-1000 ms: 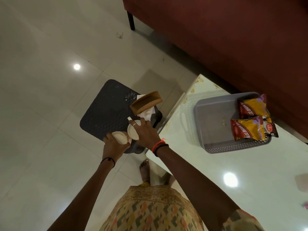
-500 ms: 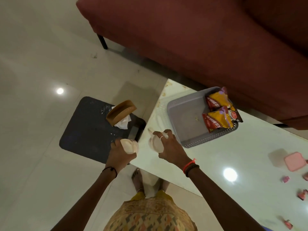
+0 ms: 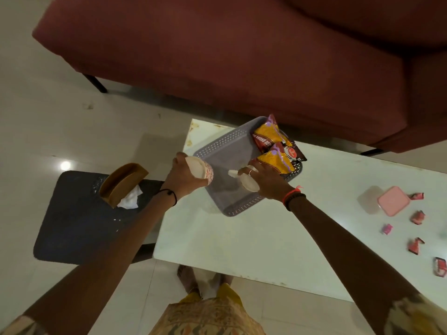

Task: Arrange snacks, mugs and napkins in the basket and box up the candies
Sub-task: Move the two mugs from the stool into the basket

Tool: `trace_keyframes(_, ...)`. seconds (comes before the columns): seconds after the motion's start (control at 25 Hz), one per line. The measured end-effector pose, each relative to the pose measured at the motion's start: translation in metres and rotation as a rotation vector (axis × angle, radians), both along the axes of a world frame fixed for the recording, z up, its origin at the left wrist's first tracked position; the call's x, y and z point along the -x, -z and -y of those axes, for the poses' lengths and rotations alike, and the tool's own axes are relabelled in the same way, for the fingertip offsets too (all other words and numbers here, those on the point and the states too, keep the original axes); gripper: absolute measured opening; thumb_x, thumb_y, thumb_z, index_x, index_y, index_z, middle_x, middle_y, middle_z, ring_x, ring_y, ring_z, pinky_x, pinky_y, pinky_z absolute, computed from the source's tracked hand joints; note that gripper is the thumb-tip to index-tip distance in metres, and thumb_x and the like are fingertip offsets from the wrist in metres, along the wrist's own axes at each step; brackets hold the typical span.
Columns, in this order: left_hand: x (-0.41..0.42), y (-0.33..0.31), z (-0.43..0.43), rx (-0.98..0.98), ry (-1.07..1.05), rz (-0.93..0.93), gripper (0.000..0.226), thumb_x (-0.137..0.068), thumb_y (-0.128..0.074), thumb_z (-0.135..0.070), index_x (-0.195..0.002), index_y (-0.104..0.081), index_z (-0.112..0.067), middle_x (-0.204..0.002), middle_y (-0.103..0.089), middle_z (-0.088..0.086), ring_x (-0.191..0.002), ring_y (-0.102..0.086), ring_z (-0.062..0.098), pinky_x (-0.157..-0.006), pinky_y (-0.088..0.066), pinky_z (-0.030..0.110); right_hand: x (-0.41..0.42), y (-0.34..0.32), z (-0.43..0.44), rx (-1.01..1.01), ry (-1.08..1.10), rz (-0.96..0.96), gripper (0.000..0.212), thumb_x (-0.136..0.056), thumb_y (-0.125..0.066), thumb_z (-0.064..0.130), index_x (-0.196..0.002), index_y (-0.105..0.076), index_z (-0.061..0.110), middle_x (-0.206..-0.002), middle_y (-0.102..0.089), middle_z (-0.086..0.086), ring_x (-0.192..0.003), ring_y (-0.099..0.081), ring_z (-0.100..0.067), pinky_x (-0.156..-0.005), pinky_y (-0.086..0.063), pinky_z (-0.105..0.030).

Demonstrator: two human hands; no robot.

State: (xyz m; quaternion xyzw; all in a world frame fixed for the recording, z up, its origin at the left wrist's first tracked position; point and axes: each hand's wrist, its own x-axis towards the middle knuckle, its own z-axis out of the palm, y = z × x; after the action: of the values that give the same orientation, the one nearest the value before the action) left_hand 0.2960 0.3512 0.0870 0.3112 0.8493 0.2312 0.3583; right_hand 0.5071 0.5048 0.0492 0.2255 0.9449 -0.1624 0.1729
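Napkins point(image 3: 130, 201) poke from a brown holder point(image 3: 121, 182) on a dark stool point(image 3: 79, 226). Over the grey basket point(image 3: 225, 143) on the white table point(image 3: 242, 238), the left hand point(image 3: 183, 177) curls round a patterned mug point(image 3: 202, 170), and the right hand point(image 3: 268, 181) grips a second mug point(image 3: 246, 183), partly hidden by its fingers. Snack packets point(image 3: 273, 146) fill the basket's far end. Candies point(image 3: 417, 217) lie loose beside a pink box point(image 3: 393, 201); whether its lid is seated is unclear.
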Motion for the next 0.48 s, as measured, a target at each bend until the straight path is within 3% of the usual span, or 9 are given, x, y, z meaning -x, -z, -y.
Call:
trace_keyframes(0.36,-0.003,0.032,-0.072,0.035,0.262,-0.112,0.093,-0.062,-0.084,-0.030,-0.130,-0.026,-0.008,-0.133,-0.037,0.017,-0.117,-0.048,0.035,-0.087,-0.048,0.037,0.001,0.041,-0.037,-0.115,-0.383,0.127,0.067,-0.082,-0.065,0.012,-0.140,-0.037,0.029,-0.150,-0.033,-0.010,-0.133,-0.035,-0.040,-0.111,-0.033,-0.048)
trace_keyframes(0.48,-0.002,0.046,-0.086,0.075,0.313,-0.129,0.089,-0.062,-0.083,-0.031,-0.128,-0.027,-0.009,-0.131,-0.039,0.017,-0.113,-0.051,0.037,-0.089,-0.051,0.043,-0.004,0.056,-0.042,-0.156,-0.498,0.127,0.063,-0.088,-0.056,0.008,-0.145,-0.032,0.022,-0.154,-0.026,-0.014,-0.139,-0.027,-0.041,-0.118,-0.018,-0.052)
